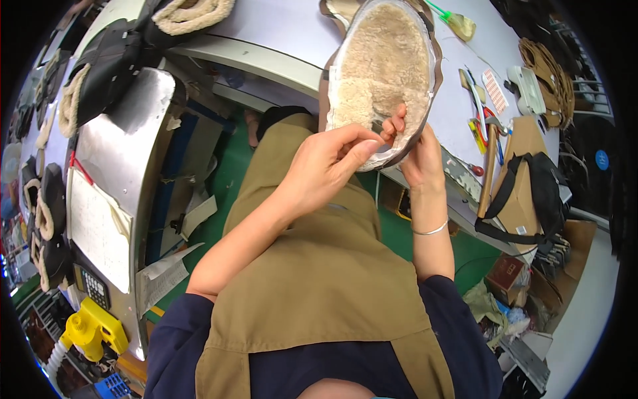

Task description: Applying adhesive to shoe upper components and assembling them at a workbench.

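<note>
Fleece-lined shoe (384, 50), one: right hand (421, 159) holding its near end; left hand (324, 165) pinched narrow alongside, contents unclear.

A workshop, where we find ourselves among fleece-lined footwear.
We see black fleece-lined shoes (109, 70) on the left and a brown-edged fleece-lined piece (389, 56) held by the white worktable (282, 25). On the right side we make out a hammer (488, 171), a green-handled brush (460, 26) and stacked brown pieces (550, 83). A work apron (319, 286), green floor (229, 183) and yellow blower-like tool (93, 330) fit the setting we describe.
</note>
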Demonstrator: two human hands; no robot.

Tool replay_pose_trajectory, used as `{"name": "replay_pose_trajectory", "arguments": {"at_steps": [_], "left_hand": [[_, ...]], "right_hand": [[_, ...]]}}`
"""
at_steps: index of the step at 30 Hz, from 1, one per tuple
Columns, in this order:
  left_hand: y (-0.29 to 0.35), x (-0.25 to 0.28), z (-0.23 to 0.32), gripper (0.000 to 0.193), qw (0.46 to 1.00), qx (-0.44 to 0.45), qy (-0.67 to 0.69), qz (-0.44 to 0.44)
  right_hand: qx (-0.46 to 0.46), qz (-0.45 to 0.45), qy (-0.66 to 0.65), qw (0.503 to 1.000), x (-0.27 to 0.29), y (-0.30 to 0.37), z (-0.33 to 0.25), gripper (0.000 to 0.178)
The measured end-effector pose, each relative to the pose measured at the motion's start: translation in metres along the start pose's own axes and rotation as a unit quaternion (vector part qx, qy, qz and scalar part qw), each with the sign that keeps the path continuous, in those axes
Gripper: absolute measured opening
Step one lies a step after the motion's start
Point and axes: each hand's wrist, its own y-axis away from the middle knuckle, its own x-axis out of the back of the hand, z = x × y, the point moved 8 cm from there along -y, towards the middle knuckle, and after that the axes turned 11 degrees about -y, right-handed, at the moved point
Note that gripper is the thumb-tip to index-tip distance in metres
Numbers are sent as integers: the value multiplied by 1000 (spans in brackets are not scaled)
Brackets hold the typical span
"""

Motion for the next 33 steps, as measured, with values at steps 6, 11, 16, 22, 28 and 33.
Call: {"name": "replay_pose_trajectory", "arguments": {"at_steps": [6, 11, 16, 22, 28, 33], "left_hand": [[-18, -24, 28, 25, 991, -91, -99, -20], [-21, -33, 36, 29, 979, -109, -164, -51], [-21, -39, 45, 26, 960, -154, -229, -41], [-23, -37, 40, 24, 950, -123, -284, -33], [-19, -31, 37, 14, 943, -105, -317, 19], [-15, -31, 31, 13, 945, -102, -309, 32]], "right_hand": [[32, -47, -39, 998, 4, 3, 0, 23], [9, -84, -87, 993, 2, 2, 7, 22], [54, -45, -99, 993, 10, 0, 9, 20], [57, -38, -84, 994, 13, -2, 8, 22], [113, 121, 123, 978, 9, 24, -22, 24], [365, 125, 611, 691, -71, 78, -97, 22]]}}
